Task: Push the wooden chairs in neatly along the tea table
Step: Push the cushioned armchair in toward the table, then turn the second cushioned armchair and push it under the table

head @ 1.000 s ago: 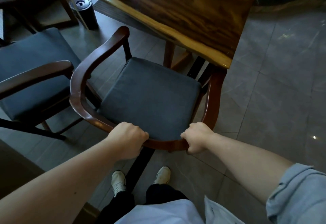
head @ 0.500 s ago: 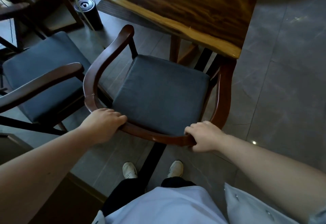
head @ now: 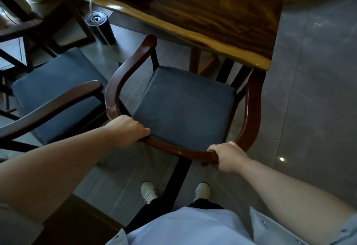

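A wooden armchair (head: 123,82) with a dark blue cushion faces the glossy wooden tea table (head: 222,18). Its right arm tip sits under the table's near corner; the left arm tip stops just short of the table edge. My left hand (head: 127,128) grips the curved back rail at its left bend. My right hand (head: 228,156) grips the same rail toward the right. A second armchair (head: 56,98) with the same blue cushion stands to the left, further back from the table and angled.
A black cylinder (head: 99,26) stands on the tiled floor under the table's edge, with a pale cord hanging past it. More dark wooden furniture fills the far left. My white shoes (head: 148,191) are just behind the chair. Open floor lies to the right.
The chair has slid forward toward the table, its right arm now under the corner. My left hand moved left along the back rail to the bend. I stepped closer.
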